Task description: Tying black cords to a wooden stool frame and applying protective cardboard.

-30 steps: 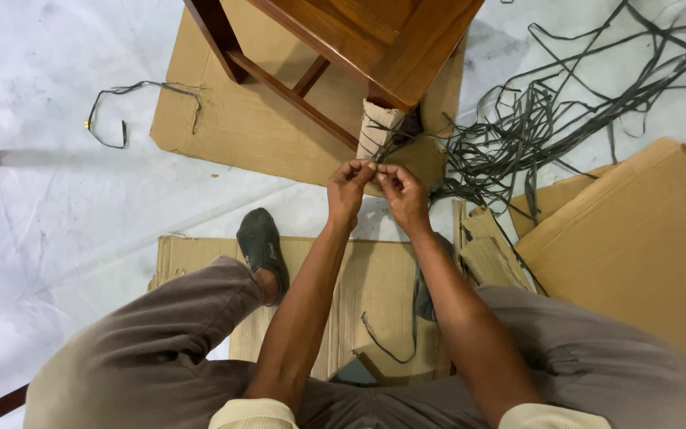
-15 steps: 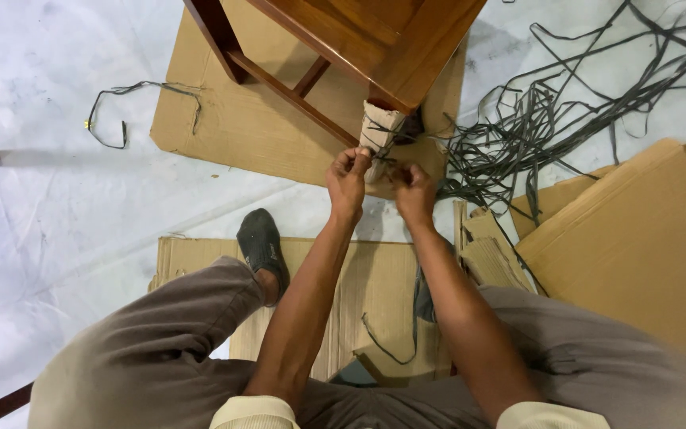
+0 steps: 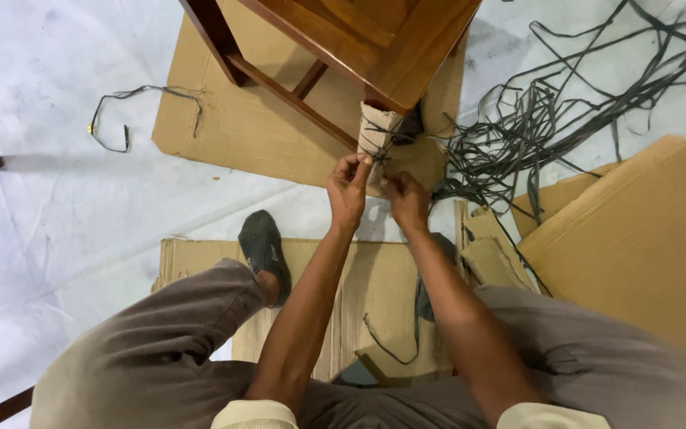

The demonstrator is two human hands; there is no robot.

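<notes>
Your left hand [image 3: 348,189] and right hand [image 3: 406,200] are both up at the wrapped leg [image 3: 376,137] of the wooden chair [image 3: 375,40], which stands on a cardboard sheet [image 3: 240,127] at the far side. Each hand is pinched narrow on a dark strap [image 3: 375,151] that runs round the pale paper wrap on the leg; exactly where the strap ends sit inside your fingers cannot be told. A loose pile of straps [image 3: 533,135] lies far right, just beside the leg. Folded cardboard [image 3: 637,230] sits right, and one stray strap [image 3: 132,107] lies far left. Your shoe [image 3: 263,250] rests on a near cardboard piece [image 3: 375,286].

Risks, as judged:
- Uneven pull between your hands could slide the wrap down the leg and bare the wood.
- A hard tug on thin strap may tear the paper or snap the strap.
- The pile beside the leg may snag your right hand or tangle with the working strap.
- Pulling toward you could tip or drag the chair on its sheet.
</notes>
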